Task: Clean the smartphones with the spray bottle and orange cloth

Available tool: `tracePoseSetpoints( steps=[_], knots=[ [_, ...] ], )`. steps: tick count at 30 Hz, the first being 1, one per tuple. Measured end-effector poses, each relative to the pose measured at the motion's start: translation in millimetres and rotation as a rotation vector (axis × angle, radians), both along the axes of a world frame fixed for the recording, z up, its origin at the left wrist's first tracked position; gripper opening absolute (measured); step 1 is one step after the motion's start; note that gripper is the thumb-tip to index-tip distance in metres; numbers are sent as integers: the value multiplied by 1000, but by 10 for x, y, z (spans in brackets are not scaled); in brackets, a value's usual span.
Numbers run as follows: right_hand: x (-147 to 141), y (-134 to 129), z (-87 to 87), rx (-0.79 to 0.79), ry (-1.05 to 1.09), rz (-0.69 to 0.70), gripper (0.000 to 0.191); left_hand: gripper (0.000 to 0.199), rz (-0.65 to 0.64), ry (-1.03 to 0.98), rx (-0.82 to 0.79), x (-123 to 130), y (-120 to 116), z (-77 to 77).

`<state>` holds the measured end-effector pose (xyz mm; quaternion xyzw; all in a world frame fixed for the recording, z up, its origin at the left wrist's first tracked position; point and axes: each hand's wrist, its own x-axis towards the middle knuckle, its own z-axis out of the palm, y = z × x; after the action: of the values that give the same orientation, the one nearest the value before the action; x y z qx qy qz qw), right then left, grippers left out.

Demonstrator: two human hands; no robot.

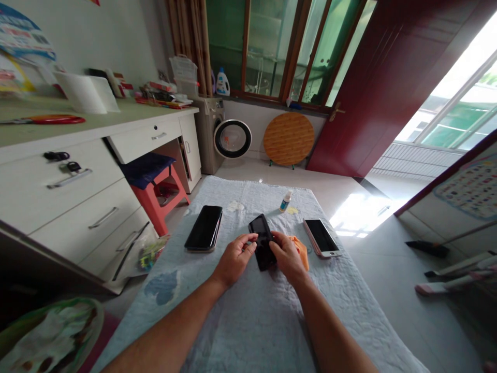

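Note:
A black smartphone [264, 254], tilted, is between my two hands over the cloth-covered table. My right hand [286, 254] grips its right edge, thumb on the front. My left hand [235, 259] has its fingers bent together, with thumb and fingertips at the phone's left edge. An orange cloth [301, 253] shows beside and partly behind my right hand. To the left lies a larger black phone [205, 228], screen up. A phone with a white front border and pinkish edge [322, 237] rests to the right. Beyond my hands stands a small spray bottle [285, 202].
A pale blue quilted cloth [233, 331] covers the table. White drawers [81, 191] and a red stool [166, 194] stand to the left. Farther back are a washing machine with its door [233, 139] ajar and a round wooden tabletop [289, 138]. A bin [97, 321] sits lower left.

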<state>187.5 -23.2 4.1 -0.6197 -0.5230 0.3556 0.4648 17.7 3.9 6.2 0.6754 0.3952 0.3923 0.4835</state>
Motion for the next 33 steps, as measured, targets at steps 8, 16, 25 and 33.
tracePoseSetpoints(
  steps=[8,16,25,33],
  knots=[
    [6,-10,12,-21,-538,-159,36,31,104,67,92,-14,63,-112],
    [-34,-70,76,-121,-802,-130,33,34,213,251,136,-36,85,-107],
    [-342,-103,58,-101,-1046,-107,65,38,164,316,120,-30,110,-145],
    [-329,-60,48,-55,-1012,-137,59,36,215,210,184,-35,112,-122]
  ],
)
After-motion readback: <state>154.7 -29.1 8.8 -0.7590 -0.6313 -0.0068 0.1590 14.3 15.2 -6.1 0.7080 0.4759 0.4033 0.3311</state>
